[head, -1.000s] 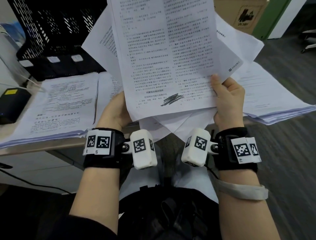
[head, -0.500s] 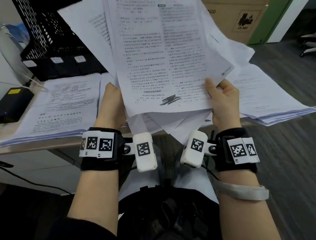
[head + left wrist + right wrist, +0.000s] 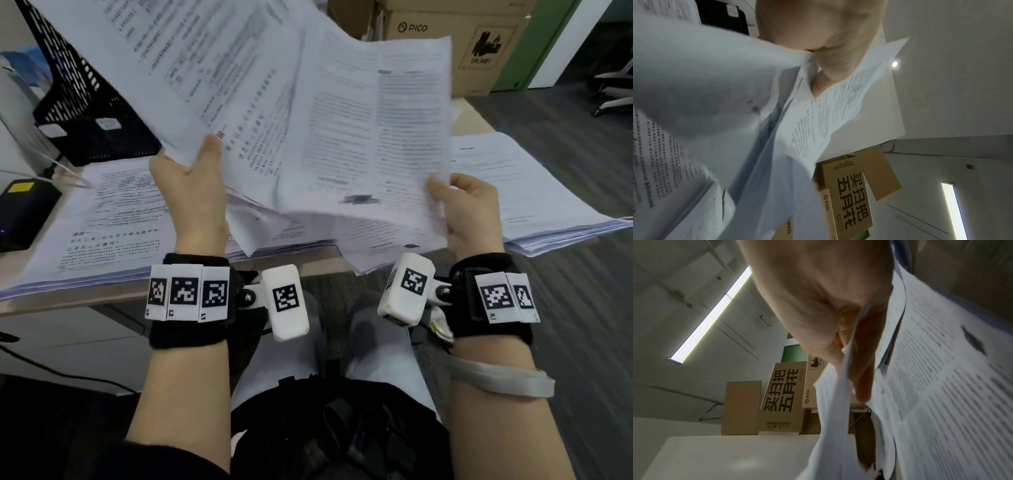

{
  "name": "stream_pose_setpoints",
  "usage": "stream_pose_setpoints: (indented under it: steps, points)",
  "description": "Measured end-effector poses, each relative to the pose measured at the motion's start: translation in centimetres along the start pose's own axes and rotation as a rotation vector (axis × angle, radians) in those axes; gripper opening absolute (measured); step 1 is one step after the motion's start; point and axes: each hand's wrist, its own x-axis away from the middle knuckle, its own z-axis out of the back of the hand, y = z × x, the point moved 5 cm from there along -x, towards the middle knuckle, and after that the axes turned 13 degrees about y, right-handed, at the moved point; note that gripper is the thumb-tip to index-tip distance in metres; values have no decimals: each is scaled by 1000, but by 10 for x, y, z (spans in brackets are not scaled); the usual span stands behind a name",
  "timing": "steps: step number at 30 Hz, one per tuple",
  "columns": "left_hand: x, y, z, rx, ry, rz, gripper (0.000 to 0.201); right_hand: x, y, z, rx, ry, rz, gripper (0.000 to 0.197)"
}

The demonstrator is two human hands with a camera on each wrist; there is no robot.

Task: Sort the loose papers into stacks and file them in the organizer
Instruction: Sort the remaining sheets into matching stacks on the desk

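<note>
Above the person's lap, 2 bunches of printed papers are held up in the air, one in each hand. The left hand (image 3: 191, 195) pinches the left bunch of papers (image 3: 191, 65) at its bottom corner, with the thumb on the front and the other fingers hidden behind. From the left wrist view, the left hand (image 3: 830, 40) has sheets squeezed between the thumb and the palm side, and more sheets fan out below it. The right hand (image 3: 469, 212) pinches the right bunch of papers (image 3: 373, 137) at its lower right edge, thumb pressed on the printed side. From the right wrist view, the right hand (image 3: 818, 296) has paper edges tucked between thumb and fingers. The 2 bunches overlap in the middle, and the right bunch lies in front of the left one.

Under the held papers, the desk (image 3: 102, 294) carries 2 flat stacks. The left stack (image 3: 102, 222) lies in front of the black mesh organizer (image 3: 82, 99), which stands at the back left of the desk. The right stack (image 3: 534, 195) lies at the right end and hangs a little over the edge. A small black box with a yellow label (image 3: 24, 209) sits at the far left. Brown cardboard boxes (image 3: 455, 37) stand behind the desk. An office chair base (image 3: 616, 89) shows at the far right on the gray floor.
</note>
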Motion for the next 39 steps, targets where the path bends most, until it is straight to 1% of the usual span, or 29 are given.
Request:
stream_pose_setpoints:
  steps: [2,3,4,6,7,8,10,14,19,21,24,27,30,32,35,37,39]
  points:
    - [-4,3,4,53,91,-21,25,-14,0,12,126,87,91,13]
    - [-6,2,5,76,115,-36,22,-20,1,17,192,122,136,8]
    - [-7,2,5,93,140,-37,22,-27,1,21,250,151,174,10]
    - [-8,1,6,137,183,-43,40,-37,4,25,346,164,203,18]
    - [-8,0,6,148,203,-46,43,-42,5,26,390,147,212,20]
    - [-8,0,5,152,222,-48,39,-45,5,26,429,124,224,21]
    - [-7,3,2,156,239,-63,19,-53,6,28,490,90,237,22]
    - [-7,9,-4,152,256,-129,25,-63,6,32,514,34,198,21]
    - [-6,5,-13,154,250,-86,26,-67,9,35,538,-79,69,17]
    - [-5,5,-17,150,250,-86,27,-70,10,34,571,-118,52,15]
    - [-1,2,-24,165,243,-59,29,-75,13,32,652,-132,46,22]
    - [4,-1,-30,159,235,-38,27,-79,15,33,646,-83,52,31]
    - [9,-5,-37,150,211,-40,24,-79,15,41,600,46,110,35]
    - [13,-8,-40,144,189,-43,18,-76,13,49,542,128,151,33]
    - [20,-11,-45,121,152,-42,13,-68,10,61,484,219,196,22]
    - [25,-14,-48,113,149,-25,18,-58,9,65,369,214,157,23]
    - [29,-16,-50,118,137,-7,20,-49,11,68,340,165,79,32]
